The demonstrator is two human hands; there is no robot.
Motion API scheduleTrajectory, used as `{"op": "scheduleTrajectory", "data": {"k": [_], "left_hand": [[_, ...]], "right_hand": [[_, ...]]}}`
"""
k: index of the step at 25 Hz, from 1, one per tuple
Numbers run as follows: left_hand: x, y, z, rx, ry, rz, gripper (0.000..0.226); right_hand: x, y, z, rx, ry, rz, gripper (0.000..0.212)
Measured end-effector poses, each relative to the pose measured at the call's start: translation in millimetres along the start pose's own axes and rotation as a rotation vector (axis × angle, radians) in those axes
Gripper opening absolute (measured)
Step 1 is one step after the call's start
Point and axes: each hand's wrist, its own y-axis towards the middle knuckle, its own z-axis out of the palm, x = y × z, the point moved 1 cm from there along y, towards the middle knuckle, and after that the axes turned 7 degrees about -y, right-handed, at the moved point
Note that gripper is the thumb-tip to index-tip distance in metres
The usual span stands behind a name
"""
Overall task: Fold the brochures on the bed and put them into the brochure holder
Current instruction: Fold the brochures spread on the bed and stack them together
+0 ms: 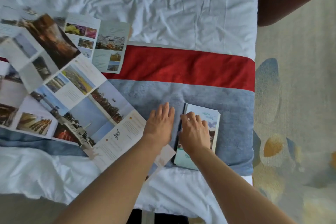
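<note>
While both palms lie flat on the bed runner (234,114), right hand (195,131) open, pressing folded brochures (211,117) seemingly in a dark holder, left hand (160,123) open beside it, unfolded brochures (76,100) farther left

I see a white, creased duvet (172,5) across the top of the frame, crossed by a bed runner (190,78) in red and grey-blue bands. At left, unfolded brochures (72,96) show white panels with colourful landscape photos. Lower centre, a folded brochure (205,114) is pale teal. At right, the carpet (294,96) is beige with blue and orange blotches.
</note>
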Motion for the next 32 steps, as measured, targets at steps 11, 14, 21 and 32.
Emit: {"op": "scheduleTrajectory", "data": {"k": [11, 14, 21, 32], "left_hand": [[128, -45, 12, 0.012, -0.049, 0.006, 0.086], [152, -57, 14, 0.022, -0.08, 0.028, 0.08], [166, -74, 16, 0.038, -0.141, 0.081, 0.073], [123, -101, -7, 0.155, -0.428, 0.125, 0.079]], "right_hand": [[117, 13, 0, 0.196, 0.222, 0.12, 0.043], [124, 11, 2, 0.225, 0.26, 0.25, 0.036], [134, 2, 6, 0.222, 0.417, 0.417, 0.044], [126, 19, -33, 0.363, 0.546, 0.537, 0.041]]}}
